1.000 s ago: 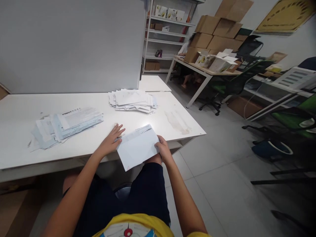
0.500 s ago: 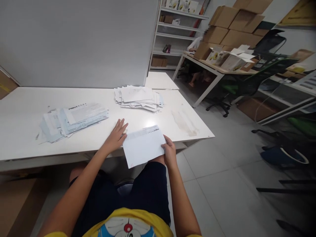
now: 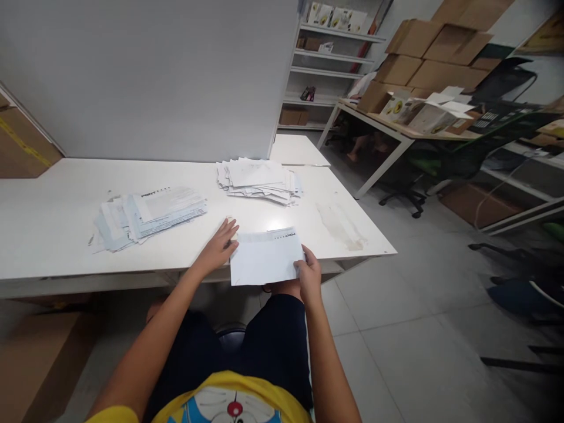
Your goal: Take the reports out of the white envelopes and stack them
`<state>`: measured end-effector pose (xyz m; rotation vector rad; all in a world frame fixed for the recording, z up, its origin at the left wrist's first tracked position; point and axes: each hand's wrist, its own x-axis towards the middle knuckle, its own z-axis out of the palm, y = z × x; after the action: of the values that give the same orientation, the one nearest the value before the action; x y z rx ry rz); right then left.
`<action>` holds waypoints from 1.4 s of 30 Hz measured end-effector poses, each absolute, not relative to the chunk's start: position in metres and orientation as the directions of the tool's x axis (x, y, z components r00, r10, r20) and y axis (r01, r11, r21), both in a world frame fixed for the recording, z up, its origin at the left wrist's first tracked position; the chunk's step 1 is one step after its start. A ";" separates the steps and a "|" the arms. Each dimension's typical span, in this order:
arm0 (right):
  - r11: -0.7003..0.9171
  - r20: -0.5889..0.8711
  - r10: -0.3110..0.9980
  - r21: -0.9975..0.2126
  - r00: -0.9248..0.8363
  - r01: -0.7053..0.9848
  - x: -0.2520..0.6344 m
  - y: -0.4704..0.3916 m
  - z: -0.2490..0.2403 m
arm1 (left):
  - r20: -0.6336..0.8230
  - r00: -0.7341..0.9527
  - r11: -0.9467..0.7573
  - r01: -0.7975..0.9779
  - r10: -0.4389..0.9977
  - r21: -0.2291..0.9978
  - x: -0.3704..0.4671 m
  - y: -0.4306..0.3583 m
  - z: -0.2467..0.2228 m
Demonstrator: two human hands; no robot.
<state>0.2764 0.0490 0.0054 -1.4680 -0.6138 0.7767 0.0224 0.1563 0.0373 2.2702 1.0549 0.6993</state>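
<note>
A white sheet of paper (image 3: 264, 258) with a dark printed heading at its far right corner hangs partly over the table's front edge. My right hand (image 3: 311, 273) pinches its right edge, thumb on top. At the sheet's left edge, my left hand (image 3: 220, 242) lies with fingers stretched out, its thumb side against or very near the paper; I cannot tell if it touches. To the left is a loose pile of white and bluish papers (image 3: 163, 205), the top one bearing a similar heading. A second, uneven paper stack (image 3: 259, 176) lies farther back.
The white table (image 3: 53, 229) meets a grey panel (image 3: 154, 76) at the back. A brown stain (image 3: 339, 226) marks its right side. Cardboard boxes (image 3: 26, 141) stand at far left. A desk with cartons (image 3: 440, 117), a shelf (image 3: 335, 56) and office chairs are at right; a person sits partly hidden there.
The view has swung slightly left, so everything sits farther right in it. The sheet has turned a little and its near left corner has risen; both hands keep nearly the same places around it.
</note>
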 end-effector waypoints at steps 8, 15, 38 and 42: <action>-0.060 0.002 0.780 -0.995 0.626 0.079 0.277 0.044 0.002 | 0.269 0.561 -0.607 0.594 0.783 0.528 0.033 0.151 0.029; 0.014 0.025 0.791 -1.000 0.611 0.022 0.276 0.063 0.018 | 0.326 0.537 -0.622 0.589 0.778 0.516 0.038 0.144 0.022; -0.026 0.467 0.633 -0.784 0.617 0.620 0.300 0.278 0.024 | 0.211 0.317 -0.314 0.324 0.925 0.892 0.025 0.146 0.019; 0.029 0.540 0.685 -0.691 0.489 0.722 0.295 0.253 0.004 | 0.203 0.323 -0.314 0.342 0.924 0.886 0.024 0.141 0.017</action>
<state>0.2947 0.2527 0.0036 -1.6772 -1.2162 -0.0443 0.0241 0.1414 0.0174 1.8261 1.1252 0.9645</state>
